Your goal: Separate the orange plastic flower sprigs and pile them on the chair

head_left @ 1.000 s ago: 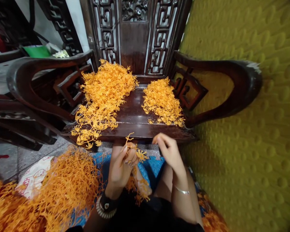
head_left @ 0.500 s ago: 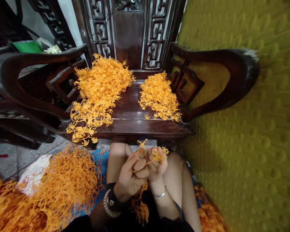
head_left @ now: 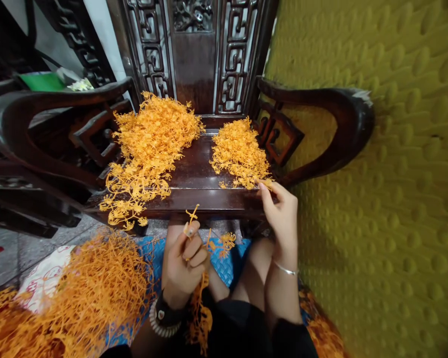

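Observation:
My left hand (head_left: 186,261) is closed above my lap, gripping a thin orange plastic strand (head_left: 192,215) whose cross-shaped end sticks up past the thumb. More orange branched pieces (head_left: 199,313) dangle below that hand, and others poke out at its right side. Out at the front right edge of the seat, my right hand (head_left: 281,211) pinches a small orange plastic piece (head_left: 266,184). Its fingertips are at the near edge of the smaller pile of orange spidery pieces (head_left: 241,151). To the left on the same seat lies a larger pile of such pieces (head_left: 157,136).
The dark carved wooden chair (head_left: 194,199) has curved armrests on both sides. A textured yellow-green wall (head_left: 388,199) stands close on the right. On the floor at left, a tangled orange heap (head_left: 104,283) lies beside a white printed bag (head_left: 47,278) and over a blue mat (head_left: 224,268).
My hands were together above my lap. The right has moved forward and right to the smaller pile with an orange piece. The left has shifted slightly left, still gripping its strand.

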Tool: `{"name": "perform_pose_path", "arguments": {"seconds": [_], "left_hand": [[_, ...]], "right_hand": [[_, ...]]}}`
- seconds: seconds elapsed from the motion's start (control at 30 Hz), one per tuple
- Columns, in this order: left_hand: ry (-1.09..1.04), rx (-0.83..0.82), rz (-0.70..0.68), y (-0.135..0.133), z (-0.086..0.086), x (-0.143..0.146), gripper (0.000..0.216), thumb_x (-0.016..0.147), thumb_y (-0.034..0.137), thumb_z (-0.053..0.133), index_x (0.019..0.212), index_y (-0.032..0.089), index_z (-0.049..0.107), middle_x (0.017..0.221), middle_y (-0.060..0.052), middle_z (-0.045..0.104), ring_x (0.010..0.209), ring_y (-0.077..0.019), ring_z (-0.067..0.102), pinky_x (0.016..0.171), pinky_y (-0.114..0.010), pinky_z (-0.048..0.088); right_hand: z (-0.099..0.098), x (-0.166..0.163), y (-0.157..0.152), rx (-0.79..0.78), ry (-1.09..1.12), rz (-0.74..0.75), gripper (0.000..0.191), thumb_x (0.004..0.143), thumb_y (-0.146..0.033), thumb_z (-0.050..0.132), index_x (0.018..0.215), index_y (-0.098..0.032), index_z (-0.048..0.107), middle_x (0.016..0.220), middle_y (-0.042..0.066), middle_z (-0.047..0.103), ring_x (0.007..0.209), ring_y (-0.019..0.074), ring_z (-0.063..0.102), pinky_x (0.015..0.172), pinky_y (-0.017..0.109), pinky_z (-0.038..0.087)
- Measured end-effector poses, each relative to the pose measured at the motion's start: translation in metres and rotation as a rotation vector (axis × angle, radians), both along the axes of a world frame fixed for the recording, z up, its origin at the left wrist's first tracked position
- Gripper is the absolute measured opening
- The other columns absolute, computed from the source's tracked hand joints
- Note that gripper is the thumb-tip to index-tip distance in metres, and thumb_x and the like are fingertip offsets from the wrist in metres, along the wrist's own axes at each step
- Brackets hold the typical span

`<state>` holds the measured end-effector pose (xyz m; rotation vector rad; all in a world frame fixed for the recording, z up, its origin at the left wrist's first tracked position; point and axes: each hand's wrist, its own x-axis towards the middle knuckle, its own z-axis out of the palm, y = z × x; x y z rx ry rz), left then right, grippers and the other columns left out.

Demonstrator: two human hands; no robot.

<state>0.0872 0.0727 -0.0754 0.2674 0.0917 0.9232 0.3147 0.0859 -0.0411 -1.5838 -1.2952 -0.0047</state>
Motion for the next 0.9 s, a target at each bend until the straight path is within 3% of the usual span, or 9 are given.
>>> {"name": "perform_pose_path", "arguments": {"seconds": [0.13,0.23,0.3,0.37,0.47,0.6,0.67,0.77,0.9], "left_hand": [[-0.009,0.025,0.015,-0.001,-0.001,-0.002,0.014,0.087,0.029,0.062,0.087,0.022,0.050,0.049,0.011,0.009,0.040,-0.0061,-0.003,0.030,-0.011,0.002],[-0.017,0.036,0.030,0.000,0.000,-0.004,0.014,0.087,0.029,0.062,0.086,0.022,0.050,0.049,0.011,0.010,0.041,-0.0060,-0.001,0.031,-0.010,0.005],[-0.043,0.050,0.035,0.000,0.002,-0.005,0.013,0.088,0.028,0.060,0.084,0.021,0.050,0.049,0.011,0.012,0.040,-0.0057,0.001,0.032,-0.009,0.007],[-0.085,0.061,0.032,0.001,0.004,-0.008,0.013,0.089,0.026,0.060,0.082,0.021,0.050,0.049,0.010,0.013,0.039,-0.0055,0.002,0.032,-0.009,0.009],[-0.130,0.049,0.047,0.003,0.008,-0.010,0.012,0.089,0.022,0.060,0.082,0.020,0.050,0.050,0.010,0.014,0.039,-0.0050,0.005,0.033,-0.009,0.012],[-0.108,-0.035,0.125,0.010,0.018,-0.010,0.007,0.094,0.020,0.050,0.089,0.017,0.053,0.053,0.009,0.021,0.040,-0.0048,0.018,0.037,-0.008,0.024],[-0.063,-0.063,0.168,0.013,0.022,-0.008,0.013,0.097,0.023,0.045,0.094,0.016,0.056,0.059,0.006,0.029,0.045,-0.0051,0.030,0.045,-0.010,0.034],[0.043,-0.015,0.225,0.018,0.024,-0.009,0.021,0.095,0.029,0.047,0.107,0.017,0.059,0.072,0.001,0.045,0.061,-0.0083,0.047,0.062,-0.018,0.046],[0.281,0.213,0.278,0.023,0.016,-0.022,0.039,0.086,0.036,0.061,0.122,0.021,0.059,0.108,-0.008,0.060,0.080,-0.0153,0.058,0.077,-0.029,0.050]], "right_hand": [[-0.005,0.033,0.033,-0.215,-0.453,-0.310,0.034,0.085,-0.017,0.042,0.106,-0.008,0.067,0.093,0.018,0.061,0.094,0.0314,0.050,0.082,0.047,0.042],[-0.012,0.037,0.045,-0.317,-0.522,-0.329,0.041,0.083,-0.025,0.051,0.118,-0.005,0.061,0.106,0.022,0.058,0.102,0.0366,0.047,0.083,0.054,0.041],[-0.015,0.032,0.046,-0.257,-0.469,-0.285,0.047,0.082,-0.031,0.057,0.122,-0.007,0.058,0.115,0.023,0.056,0.107,0.0369,0.046,0.087,0.055,0.041],[-0.016,0.020,0.041,-0.092,-0.344,-0.234,0.043,0.084,-0.032,0.056,0.121,-0.010,0.059,0.120,0.020,0.056,0.112,0.0336,0.047,0.093,0.052,0.040],[-0.011,-0.008,0.020,0.026,-0.089,0.053,0.028,0.090,-0.034,0.053,0.109,-0.017,0.063,0.111,0.012,0.063,0.106,0.0250,0.055,0.096,0.044,0.042],[-0.012,-0.058,-0.019,-0.223,0.126,0.756,0.024,0.089,-0.038,0.058,0.103,-0.020,0.065,0.103,0.007,0.068,0.097,0.0195,0.062,0.089,0.035,0.047],[-0.020,-0.081,-0.033,-0.311,0.174,0.944,0.028,0.084,-0.040,0.065,0.103,-0.019,0.065,0.099,0.006,0.069,0.091,0.0186,0.062,0.083,0.031,0.048],[-0.036,-0.101,-0.043,-0.401,0.241,0.958,0.028,0.080,-0.042,0.069,0.093,-0.017,0.067,0.083,0.002,0.068,0.077,0.0167,0.061,0.072,0.027,0.048],[-0.043,-0.099,-0.044,-0.452,0.409,0.896,0.025,0.089,-0.039,0.058,0.085,-0.016,0.068,0.073,0.002,0.065,0.068,0.0138,0.057,0.067,0.024,0.046]]}}
